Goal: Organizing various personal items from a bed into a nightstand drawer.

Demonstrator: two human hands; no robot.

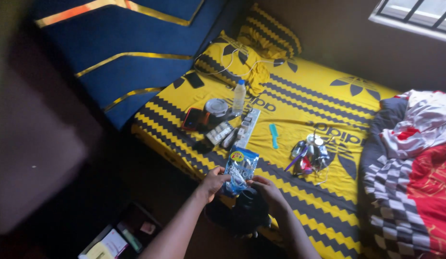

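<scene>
Both my hands hold a small clear blue plastic packet with a yellow-and-red label at its top, over the near edge of a bed. My left hand grips its left side and my right hand grips its lower right side. Something pale, like a coiled cable, shows inside the packet. Just below my hands lies a dark rounded object, too dim to identify.
The bed's yellow sheet with black stripes carries a clear water bottle, a round lidded tub, a red phone, a power strip, a teal comb and a pile of small items. A patterned blanket lies right; a blue headboard stands left.
</scene>
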